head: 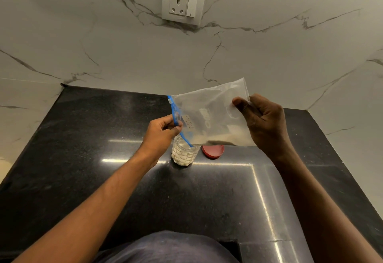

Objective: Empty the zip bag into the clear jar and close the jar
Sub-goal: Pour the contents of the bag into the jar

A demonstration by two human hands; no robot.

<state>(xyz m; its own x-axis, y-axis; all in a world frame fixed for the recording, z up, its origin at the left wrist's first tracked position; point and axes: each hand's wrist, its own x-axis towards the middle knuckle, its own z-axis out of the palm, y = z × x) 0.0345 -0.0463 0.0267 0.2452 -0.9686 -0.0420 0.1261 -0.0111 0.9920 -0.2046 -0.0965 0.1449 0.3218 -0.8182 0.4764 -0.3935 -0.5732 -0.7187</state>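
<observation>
left hand (163, 130) pinching the blue zip edge of the zip bag (209, 115), right hand (263, 122) gripping its far end, bag tilted over the open clear jar (184, 153) on the black counter (83, 159), red lid (213, 152) just beside the jar

A jar (184, 152) stands on a countertop (83, 159) with its lid (213, 151) lying just to its right. A zip bag (211, 115) is held above both, the left hand (160, 133) at its lower left edge, the right hand (263, 122) at its right. A wall socket (183, 4) sits behind, higher up.
</observation>
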